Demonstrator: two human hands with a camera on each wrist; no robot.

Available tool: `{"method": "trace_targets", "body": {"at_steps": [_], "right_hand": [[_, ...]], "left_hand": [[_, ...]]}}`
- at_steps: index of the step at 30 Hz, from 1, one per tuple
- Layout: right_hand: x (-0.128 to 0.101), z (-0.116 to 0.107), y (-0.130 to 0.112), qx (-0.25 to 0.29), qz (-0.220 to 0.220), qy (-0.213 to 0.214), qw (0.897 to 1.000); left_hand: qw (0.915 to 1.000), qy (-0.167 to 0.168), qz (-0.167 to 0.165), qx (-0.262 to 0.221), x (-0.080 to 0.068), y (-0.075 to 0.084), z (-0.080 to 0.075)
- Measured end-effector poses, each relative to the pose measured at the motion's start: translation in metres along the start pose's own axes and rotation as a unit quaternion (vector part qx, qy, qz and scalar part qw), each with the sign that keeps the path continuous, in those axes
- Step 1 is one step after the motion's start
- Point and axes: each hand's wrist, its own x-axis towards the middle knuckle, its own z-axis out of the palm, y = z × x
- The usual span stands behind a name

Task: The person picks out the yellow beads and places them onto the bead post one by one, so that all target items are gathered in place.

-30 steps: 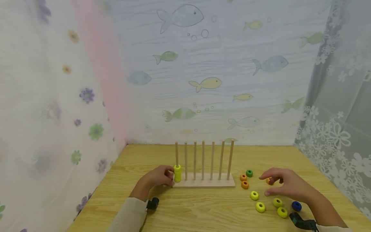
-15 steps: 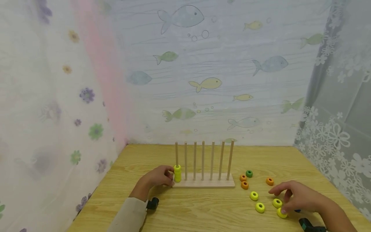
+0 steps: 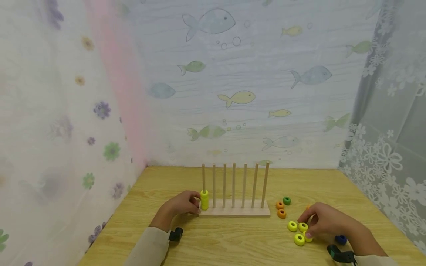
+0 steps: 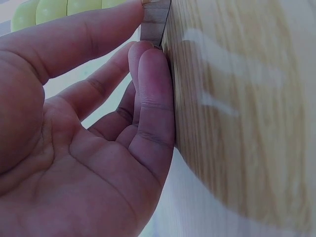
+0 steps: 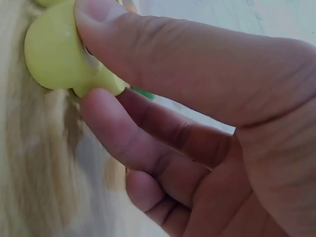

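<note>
Several upright pegs stand on a pale wooden peg rack [image 3: 234, 212], and yellow beads [image 3: 204, 200] are stacked on its leftmost peg. My left hand [image 3: 183, 202] holds the left end of the rack's base; in the left wrist view its thumb and fingertips meet at the base's end. At the right, my right hand [image 3: 327, 221] is low over a group of loose yellow beads. Its thumb touches the nearer yellow bead [image 5: 54, 47], while a second yellow bead [image 3: 303, 227] is beside its index finger. Two more yellow beads, one of them a front bead [image 3: 299, 239], lie just left.
Two orange beads [image 3: 281, 213] and a green bead [image 3: 287, 200] lie right of the rack. Another orange bead [image 3: 308, 207] is mostly hidden behind the right hand. A blue bead [image 3: 341, 239] lies by the right wrist. Fabric curtains [image 3: 239, 129] enclose the wooden table [image 3: 233, 240].
My right hand first drew back to the right and nearer, then moved left, and two yellow beads slid left with it to join the other two. The left hand stays on the rack.
</note>
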Motion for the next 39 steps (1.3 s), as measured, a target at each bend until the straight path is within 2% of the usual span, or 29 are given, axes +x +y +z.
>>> {"method": "trace_targets", "body": {"at_steps": [7,11,18,24,31,39], "right_hand": [[0.018,-0.004,-0.011,-0.028,0.021,-0.018,0.999],[0.025,-0.008,-0.013,-0.017,0.032,-0.028,0.999],[0.031,-0.012,-0.001,0.024,0.013,-0.035,0.999],[0.030,-0.013,0.004,0.025,-0.003,-0.025,0.999],[0.025,-0.015,0.005,0.038,-0.026,-0.036,0.998],[0.024,-0.016,0.000,0.038,-0.029,-0.027,0.998]], "left_hand": [[1.0000,0.005,0.000,-0.005,-0.002,0.001,-0.001],[0.9999,0.002,0.004,-0.010,-0.002,0.001,0.000],[1.0000,0.001,-0.001,-0.009,-0.003,0.001,-0.002],[0.9999,0.001,-0.003,-0.012,-0.005,0.003,-0.004],[0.9998,-0.007,0.002,-0.016,-0.002,0.003,-0.003],[0.9999,-0.007,-0.003,-0.008,0.000,0.000,-0.001]]}}
